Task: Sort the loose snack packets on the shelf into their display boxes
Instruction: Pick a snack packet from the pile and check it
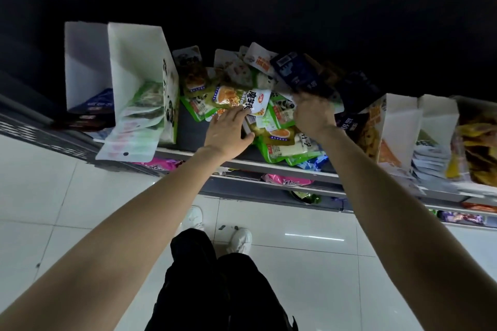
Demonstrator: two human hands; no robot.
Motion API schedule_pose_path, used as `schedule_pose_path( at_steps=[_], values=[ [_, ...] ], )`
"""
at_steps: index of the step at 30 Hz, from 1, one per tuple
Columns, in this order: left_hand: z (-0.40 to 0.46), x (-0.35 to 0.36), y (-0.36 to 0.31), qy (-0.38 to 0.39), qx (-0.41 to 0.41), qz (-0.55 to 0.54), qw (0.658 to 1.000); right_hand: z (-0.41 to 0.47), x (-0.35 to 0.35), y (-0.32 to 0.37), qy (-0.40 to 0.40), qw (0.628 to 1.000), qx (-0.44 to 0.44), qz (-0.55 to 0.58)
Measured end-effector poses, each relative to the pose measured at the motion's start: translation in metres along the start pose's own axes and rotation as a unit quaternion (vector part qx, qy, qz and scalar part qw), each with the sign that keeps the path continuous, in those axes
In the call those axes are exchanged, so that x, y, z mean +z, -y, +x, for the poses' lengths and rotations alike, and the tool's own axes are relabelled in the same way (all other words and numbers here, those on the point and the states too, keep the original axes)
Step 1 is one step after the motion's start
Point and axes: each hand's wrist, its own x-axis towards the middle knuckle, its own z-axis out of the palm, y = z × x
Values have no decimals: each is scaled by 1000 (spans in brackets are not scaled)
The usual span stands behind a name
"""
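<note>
Everywhere, loose packets (pixel 279 142) crowd both hands (pixel 228 131).

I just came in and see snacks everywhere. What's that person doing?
A person is sorting a messy pile of snack packets on a shop shelf. The left hand holds a white and orange packet from the pile. The right hand grips a dark blue packet. White boxes stand on both sides, some already holding packets. Most of the pile is not sorted yet.
</note>
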Motion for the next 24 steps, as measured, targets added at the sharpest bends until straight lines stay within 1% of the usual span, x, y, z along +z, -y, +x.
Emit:
schedule_pose_path(
  at_steps=[1, 3, 5, 6, 8, 9, 10, 11, 12, 13, 14, 15, 16, 17, 18, 20, 21, 22, 24],
  values=[
    [-1, -2, -1, -15, 2, 0, 1000, -8, 4, 3, -11, 1000, -19, -2],
    [-4, -5, -4, -68, 28, 0, 997, -29, 13, 12, -18, 998, -45, 34],
    [-5, -9, -11, -120, 91, -2, 989, -52, 21, 21, -43, 993, -76, 74],
    [-6, -10, -16, -117, 126, 9, 985, -64, 23, 26, -74, 989, -97, 79],
    [-3, -7, -26, -58, 166, 58, 983, -83, 24, 33, -149, 976, -130, 95],
    [0, -4, -30, -23, 165, 80, 983, -89, 24, 34, -194, 964, -139, 120],
    [2, -1, -34, -12, 158, 94, 983, -95, 20, 35, -241, 949, -144, 143],
    [3, 0, -37, -35, 156, 92, 983, -100, 14, 35, -278, 936, -140, 165],
    [4, -1, -39, -79, 153, 67, 983, -104, 9, 33, -302, 925, -125, 195],
    [3, -4, -41, -116, 142, 39, 982, -108, 6, 31, -304, 919, -93, 232],
    [2, -8, -41, -135, 129, 32, 982, -110, 5, 27, -294, 916, -47, 269],
    [-2, -11, -40, -127, 124, 44, 983, -113, 3, 22, -274, 915, -4, 296],
    [-5, -12, -38, -106, 126, 48, 985, -114, 2, 19, -242, 925, 22, 292],
    [-8, -13, -34, -74, 129, 46, 988, -114, 2, 16, -200, 944, 21, 263],
    [-12, -14, -32, -36, 131, 38, 990, -112, 3, 16, -155, 963, 1, 220],
    [-18, -14, -27, 17, 139, 24, 990, -105, 7, 18, -81, 985, -44, 145],
    [-20, -12, -27, 32, 140, 26, 989, -101, 10, 20, -71, 987, -58, 134],
    [-22, -11, -28, 46, 136, 32, 989, -96, 14, 21, -84, 985, -66, 139],
    [-24, -8, -30, 57, 119, 35, 991, -91, 17, 22, -151, 970, -58, 182]
  ],
)
